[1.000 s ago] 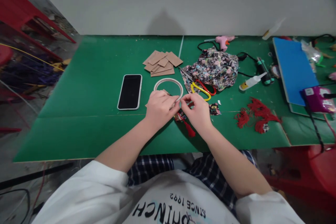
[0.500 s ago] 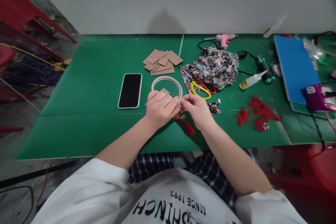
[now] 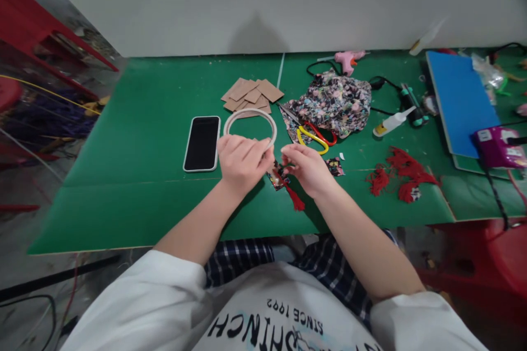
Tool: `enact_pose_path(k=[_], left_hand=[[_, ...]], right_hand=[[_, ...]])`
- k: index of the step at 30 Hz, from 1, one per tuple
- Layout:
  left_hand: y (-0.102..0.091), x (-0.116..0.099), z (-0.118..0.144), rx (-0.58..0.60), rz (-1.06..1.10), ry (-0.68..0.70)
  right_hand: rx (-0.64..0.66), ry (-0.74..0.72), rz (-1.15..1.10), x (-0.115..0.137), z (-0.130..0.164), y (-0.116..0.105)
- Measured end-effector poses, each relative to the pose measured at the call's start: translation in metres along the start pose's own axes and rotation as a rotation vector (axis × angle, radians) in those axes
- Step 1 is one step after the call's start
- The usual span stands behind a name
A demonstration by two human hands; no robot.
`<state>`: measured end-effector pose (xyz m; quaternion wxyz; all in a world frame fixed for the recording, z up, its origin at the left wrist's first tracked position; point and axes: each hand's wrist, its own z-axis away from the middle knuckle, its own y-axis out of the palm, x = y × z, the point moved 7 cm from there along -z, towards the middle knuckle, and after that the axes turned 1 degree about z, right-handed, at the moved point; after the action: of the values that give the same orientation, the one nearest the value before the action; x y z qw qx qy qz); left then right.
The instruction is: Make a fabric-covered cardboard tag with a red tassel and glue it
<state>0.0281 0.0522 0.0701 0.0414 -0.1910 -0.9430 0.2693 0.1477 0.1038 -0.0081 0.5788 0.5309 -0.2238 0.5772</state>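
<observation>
My left hand (image 3: 242, 162) grips the near edge of a pale ring hoop (image 3: 250, 116) and holds it tilted up off the green table (image 3: 144, 137). My right hand (image 3: 307, 169) pinches a small patterned fabric piece with a red tassel (image 3: 288, 189) that hangs just below the fingers. Both hands meet near the table's middle. A black phone (image 3: 201, 142) lies flat just left of my left hand.
Brown cardboard pieces (image 3: 251, 96) are stacked behind the hoop. Floral fabric (image 3: 331, 104) and yellow-red scissors (image 3: 313, 137) lie to the right, with a pink glue gun (image 3: 346, 59), a glue bottle (image 3: 391, 122), red tassels (image 3: 397, 178), a blue board (image 3: 459, 101) and a purple box (image 3: 498, 148).
My left hand has lifted the hoop off the table and shifted it left and toward the phone. My right hand stays on the tasselled piece and has drawn slightly apart from the left.
</observation>
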Motion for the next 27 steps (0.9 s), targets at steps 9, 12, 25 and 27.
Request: enact_pose_path(k=[9,12,25,27], left_hand=[[0.041,0.042,0.016,0.441,-0.104,-0.207],[0.034,0.032,0.010,0.451,0.158,-0.344],[0.032,-0.003,0.032,0.437,0.982,-0.970],[0.020,-0.007,0.022,0.480,0.830,-0.764]], right_hand=[[0.068,-0.019,-0.011,0.007,-0.004,-0.005],[0.040,-0.139,0.177,0.011,-0.004,-0.003],[-0.032,-0.518,0.408,0.038,0.016,-0.004],[-0.080,-0.615,0.515,0.052,0.021,-0.009]])
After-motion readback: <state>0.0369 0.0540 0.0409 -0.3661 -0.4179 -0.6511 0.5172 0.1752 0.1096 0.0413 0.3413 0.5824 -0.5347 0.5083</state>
